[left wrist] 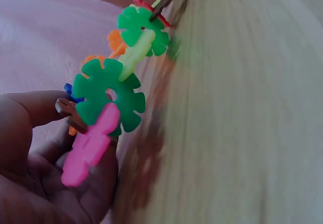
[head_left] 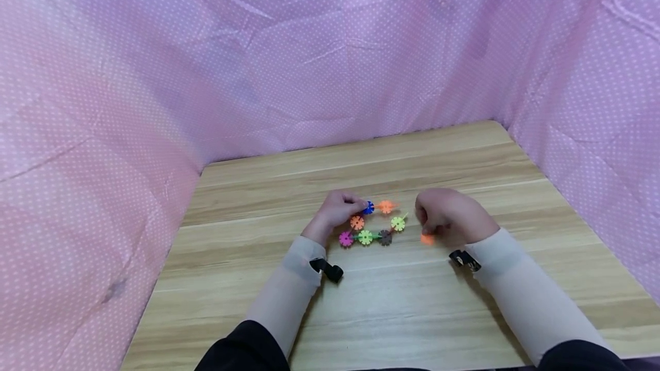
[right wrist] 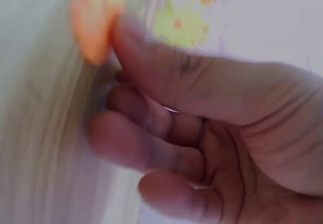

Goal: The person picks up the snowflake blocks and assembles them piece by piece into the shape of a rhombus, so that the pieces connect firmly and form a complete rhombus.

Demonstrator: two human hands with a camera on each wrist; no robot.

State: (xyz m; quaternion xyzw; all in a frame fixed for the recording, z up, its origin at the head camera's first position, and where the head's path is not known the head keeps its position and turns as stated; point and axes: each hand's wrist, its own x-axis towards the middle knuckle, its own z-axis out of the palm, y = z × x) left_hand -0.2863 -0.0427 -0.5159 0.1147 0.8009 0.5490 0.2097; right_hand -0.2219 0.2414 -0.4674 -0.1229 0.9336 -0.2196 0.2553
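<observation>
My left hand (head_left: pixel 337 209) pinches a chain of interlocking snowflake discs near its blue disc (head_left: pixel 368 207). The chain bends into a ring with a gap at its right side; it includes a magenta disc (head_left: pixel 346 239), a yellow-green disc (head_left: pixel 365 237) and a dark brown disc (head_left: pixel 385 237). Green discs (left wrist: pixel 108 95) face the left wrist view, with a pink disc (left wrist: pixel 91 146) near the palm. To the right of the chain, my right hand (head_left: pixel 448 213) pinches an orange snowflake disc (head_left: pixel 427 239), blurred in the right wrist view, apart from the chain.
A light wooden table (head_left: pixel 392 314) lies under both hands. Pink dotted cloth (head_left: pixel 319 56) hangs behind it and along both sides. Black wrist straps (head_left: pixel 326 270) sit over the pale sleeves.
</observation>
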